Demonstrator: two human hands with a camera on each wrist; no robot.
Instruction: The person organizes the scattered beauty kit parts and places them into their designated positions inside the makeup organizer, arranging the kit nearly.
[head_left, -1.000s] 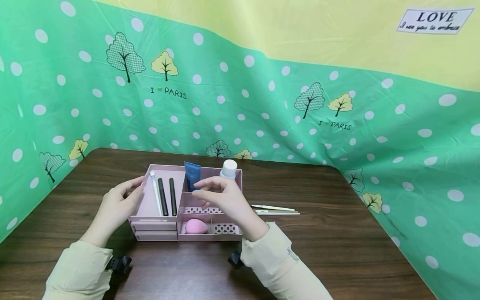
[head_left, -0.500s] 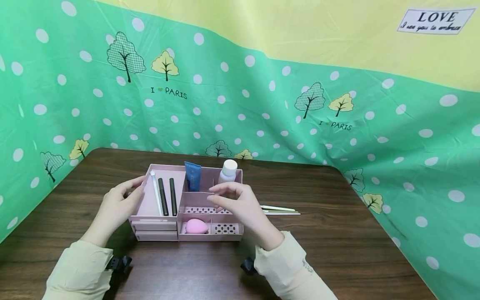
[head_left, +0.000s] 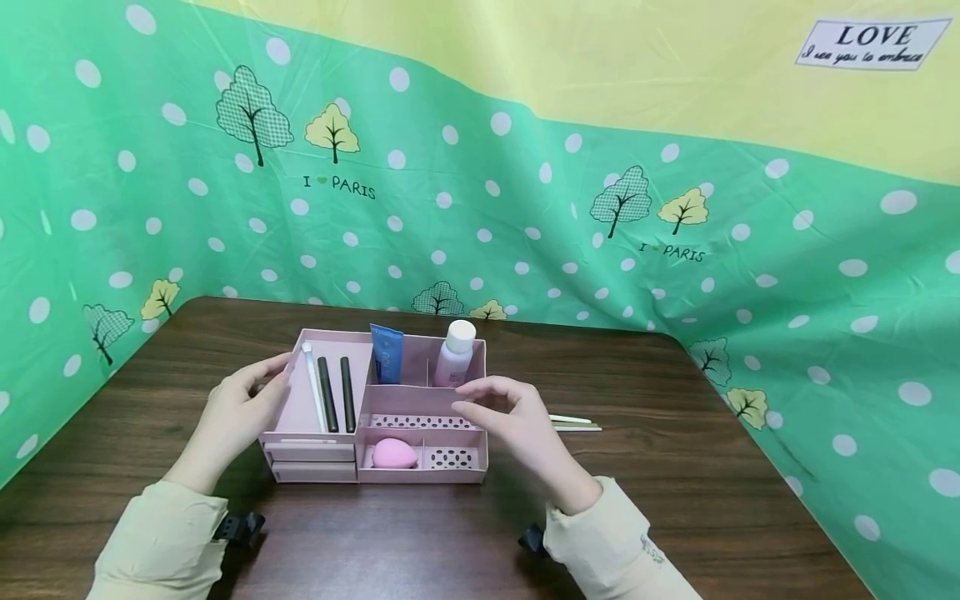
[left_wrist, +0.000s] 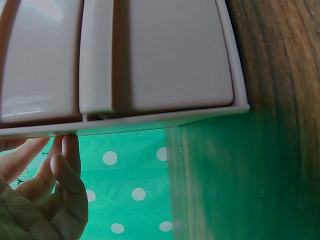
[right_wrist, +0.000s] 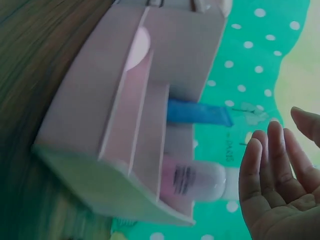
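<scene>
A pink desk organizer [head_left: 420, 476] stands on the dark wooden table. My left hand [head_left: 242, 408] rests its fingertips against the organizer's left side wall, as the left wrist view also shows. My right hand [head_left: 516, 421], relaxed with nothing in it, hovers by the organizer's right edge. In the back compartments are a blue squeeze tube [head_left: 387, 354] and a white-capped bottle [head_left: 454, 357]. A pink makeup sponge [head_left: 393, 453] sits in the front. Two black pens [head_left: 347, 394] and a pale brush [head_left: 313, 388] lie on the left top tray.
Several thin, light-coloured sticks [head_left: 576, 428] lie on the table right of the organizer, partly hidden by my right hand. Two drawers [head_left: 312, 472] face front under the left tray. A green and yellow polka-dot cloth [head_left: 487, 200] hangs behind the table [head_left: 675, 500].
My right hand has drawn back to the right, from over the middle of the organizer to its right edge, uncovering the bottle. My left hand has stayed at the left side wall.
</scene>
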